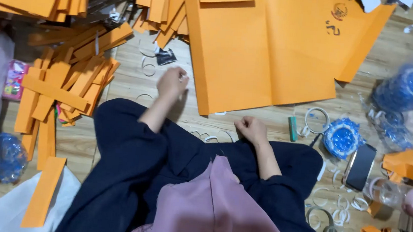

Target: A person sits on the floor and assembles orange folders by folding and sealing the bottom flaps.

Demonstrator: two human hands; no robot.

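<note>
L hand (171, 82) curled, pinching sth small & white, can't tell what, just left of envelope (267, 51). Envelope flat on floor (130, 82), long axis L-R, flap edge far right. R hand (250, 129) in a loose fist, empty, near its front edge.

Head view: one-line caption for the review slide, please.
Seated person's left hand and right hand hover beside a large flat orange paper envelope on the wooden floor.
</note>
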